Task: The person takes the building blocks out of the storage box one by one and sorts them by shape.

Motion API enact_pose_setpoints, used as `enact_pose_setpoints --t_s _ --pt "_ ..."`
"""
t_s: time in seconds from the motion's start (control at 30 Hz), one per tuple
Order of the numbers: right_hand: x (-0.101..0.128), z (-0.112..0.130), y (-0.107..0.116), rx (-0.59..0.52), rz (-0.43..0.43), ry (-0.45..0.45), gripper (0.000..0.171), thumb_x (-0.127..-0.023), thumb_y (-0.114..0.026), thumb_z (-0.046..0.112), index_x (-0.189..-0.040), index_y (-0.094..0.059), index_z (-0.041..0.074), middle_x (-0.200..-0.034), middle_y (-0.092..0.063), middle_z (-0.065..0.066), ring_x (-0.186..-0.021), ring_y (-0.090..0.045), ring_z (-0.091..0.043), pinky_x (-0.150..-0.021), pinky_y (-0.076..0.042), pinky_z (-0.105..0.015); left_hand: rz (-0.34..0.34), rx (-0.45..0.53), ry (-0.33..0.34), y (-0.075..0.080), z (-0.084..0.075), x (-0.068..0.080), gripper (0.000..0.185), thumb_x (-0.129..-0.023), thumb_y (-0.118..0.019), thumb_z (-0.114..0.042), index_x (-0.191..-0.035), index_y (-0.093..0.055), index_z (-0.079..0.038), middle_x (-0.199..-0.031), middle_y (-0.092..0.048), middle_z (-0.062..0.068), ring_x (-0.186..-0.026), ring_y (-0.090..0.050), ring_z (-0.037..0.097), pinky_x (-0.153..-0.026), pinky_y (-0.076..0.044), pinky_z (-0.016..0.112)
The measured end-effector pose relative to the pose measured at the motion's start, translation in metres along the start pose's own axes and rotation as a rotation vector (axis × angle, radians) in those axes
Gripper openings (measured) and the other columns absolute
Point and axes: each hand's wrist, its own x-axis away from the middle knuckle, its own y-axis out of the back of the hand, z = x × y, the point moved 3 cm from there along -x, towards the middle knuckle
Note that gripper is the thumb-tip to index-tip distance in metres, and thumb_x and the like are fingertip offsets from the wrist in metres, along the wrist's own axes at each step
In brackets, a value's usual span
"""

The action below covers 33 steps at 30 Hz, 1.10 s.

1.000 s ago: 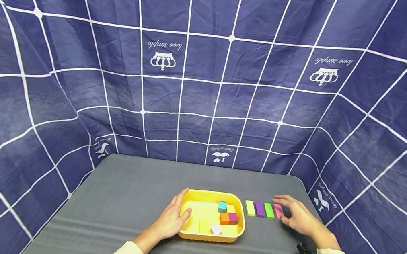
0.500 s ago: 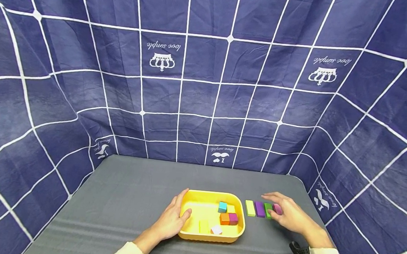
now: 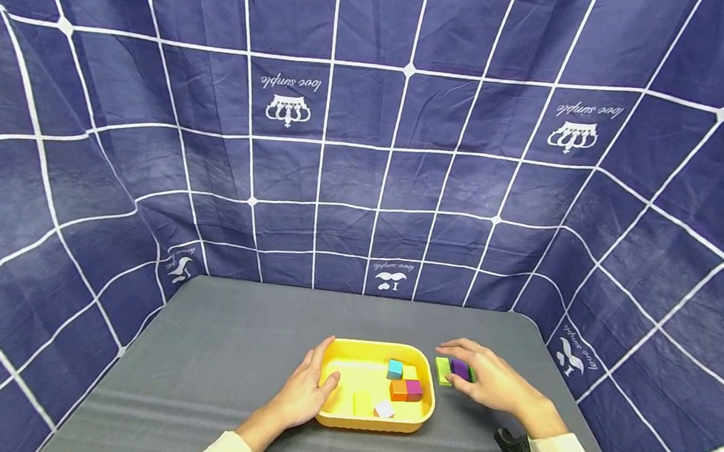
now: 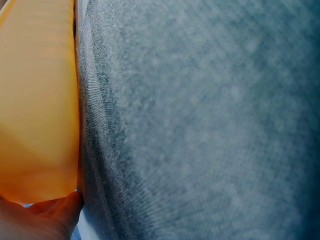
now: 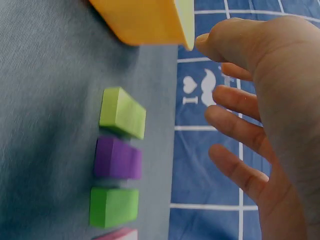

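Head: L hand (image 3: 304, 390) holds ylw tray (image 3: 373, 424), R hand (image 3: 489, 381) over blks (image 5: 118, 158)

Hanging fabric (image 3: 353, 175), dark blue, ruled in a white grid (image 3: 323, 141) with diamonds (image 3: 410, 70) at some crossings, enclosing back and both sides. Printed thereon in white, upside down: crowns (image 3: 288, 110) with "love simple" lettering (image 3: 290, 82); lower, moustache-and-heart motifs (image 3: 391, 277). Tabletop (image 3: 249, 338), grey, woven texture, creased in places.
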Motion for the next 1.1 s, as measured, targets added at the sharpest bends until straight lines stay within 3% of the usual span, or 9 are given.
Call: enact_pose_setpoints --t_s 0.17,0.37,1.1 --pt "-0.011 0.011 0.000 0.005 0.003 0.043 0.047 -0.101 -0.089 0.017 -0.146 -0.079 0.009 -0.147 -0.079 -0.005 -0.133 -0.079 -0.030 -0.112 -0.065 -0.059 0.003 0.001 -0.001 0.001 0.000 -0.001 0.076 -0.113 -0.072 -0.027 -0.178 -0.038 -0.010 -0.168 -0.056 0.030 -0.145 -0.067 0.051 -0.122 -0.051 0.073" --pt "-0.025 0.024 0.001 0.011 0.022 0.086 0.046 -0.102 -0.089 0.020 -0.147 -0.079 0.014 -0.146 -0.078 -0.002 -0.130 -0.079 -0.028 -0.109 -0.066 -0.057 0.007 0.001 -0.004 0.001 0.000 0.000 0.076 -0.114 -0.071 -0.027 -0.179 -0.037 -0.008 -0.170 -0.055 0.030 -0.148 -0.066 0.052 -0.123 -0.051 0.074" --pt "-0.070 0.067 -0.019 0.037 0.227 0.189 0.046 -0.106 -0.084 0.034 -0.149 -0.079 0.019 -0.152 -0.075 0.001 -0.136 -0.076 -0.025 -0.116 -0.063 -0.052 -0.003 0.003 -0.023 0.000 0.000 0.002 0.075 -0.113 -0.072 -0.026 -0.178 -0.038 -0.008 -0.158 -0.062 0.028 -0.139 -0.070 0.047 -0.120 -0.054 0.071"
